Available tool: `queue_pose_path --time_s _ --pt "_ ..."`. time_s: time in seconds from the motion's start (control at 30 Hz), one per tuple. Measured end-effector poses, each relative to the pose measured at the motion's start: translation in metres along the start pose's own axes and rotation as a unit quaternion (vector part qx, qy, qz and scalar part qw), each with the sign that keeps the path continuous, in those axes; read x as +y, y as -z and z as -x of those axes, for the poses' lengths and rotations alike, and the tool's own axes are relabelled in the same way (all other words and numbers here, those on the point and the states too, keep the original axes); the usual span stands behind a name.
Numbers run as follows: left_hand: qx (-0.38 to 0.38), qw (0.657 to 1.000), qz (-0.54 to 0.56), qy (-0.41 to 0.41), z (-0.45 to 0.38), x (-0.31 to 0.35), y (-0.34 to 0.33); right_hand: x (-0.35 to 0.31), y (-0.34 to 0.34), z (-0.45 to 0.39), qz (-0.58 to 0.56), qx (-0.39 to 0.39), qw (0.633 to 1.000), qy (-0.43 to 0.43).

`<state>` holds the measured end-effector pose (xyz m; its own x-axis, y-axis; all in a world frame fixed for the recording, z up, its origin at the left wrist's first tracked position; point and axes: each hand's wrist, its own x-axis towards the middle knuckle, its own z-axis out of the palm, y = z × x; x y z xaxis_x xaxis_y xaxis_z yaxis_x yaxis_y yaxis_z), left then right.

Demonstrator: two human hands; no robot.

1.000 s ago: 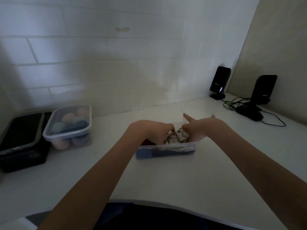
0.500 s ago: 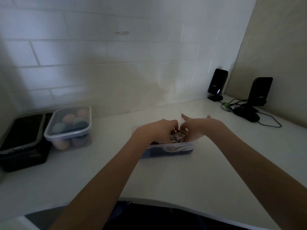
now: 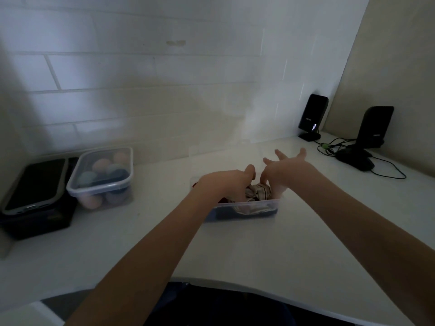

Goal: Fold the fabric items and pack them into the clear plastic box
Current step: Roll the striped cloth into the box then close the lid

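Both hands in the clear plastic box [image 3: 244, 208]
Left hand [image 3: 226, 184] curls into crumpled striped fabric [image 3: 257, 192]; right hand [image 3: 284, 171] presses it, fingers splayed.

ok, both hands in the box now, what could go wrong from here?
1. The striped fabric bundle sits above the rim of the clear plastic box and may spring back out once released.
2. The left hand and right hand both work at the box; none steadies it from outside, so it could slide on the smooth white counter.
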<state>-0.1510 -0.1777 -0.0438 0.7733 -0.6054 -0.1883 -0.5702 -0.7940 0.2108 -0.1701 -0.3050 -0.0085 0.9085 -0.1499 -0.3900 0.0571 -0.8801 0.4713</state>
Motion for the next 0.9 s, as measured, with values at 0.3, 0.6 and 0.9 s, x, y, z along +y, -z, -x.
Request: queue_pose_path --time_s 0.3,0.6,0.9 --pt "0.052 0.996 0.058 -0.031 0.007 -0.011 -0.008 -0.003 -0.008 -0.013 -0.046 -0.021 0.999 -0.017" --pt "0.166 0.984 0.053 -0.031 0.033 -0.024 -0.007 0.0 -0.004 -0.006 -0.077 -0.016 0.997 0.003" --pt "0.098 0.993 0.054 0.023 0.025 -0.024 -0.007 0.01 -0.002 0.015 -0.204 0.242 0.944 0.089"
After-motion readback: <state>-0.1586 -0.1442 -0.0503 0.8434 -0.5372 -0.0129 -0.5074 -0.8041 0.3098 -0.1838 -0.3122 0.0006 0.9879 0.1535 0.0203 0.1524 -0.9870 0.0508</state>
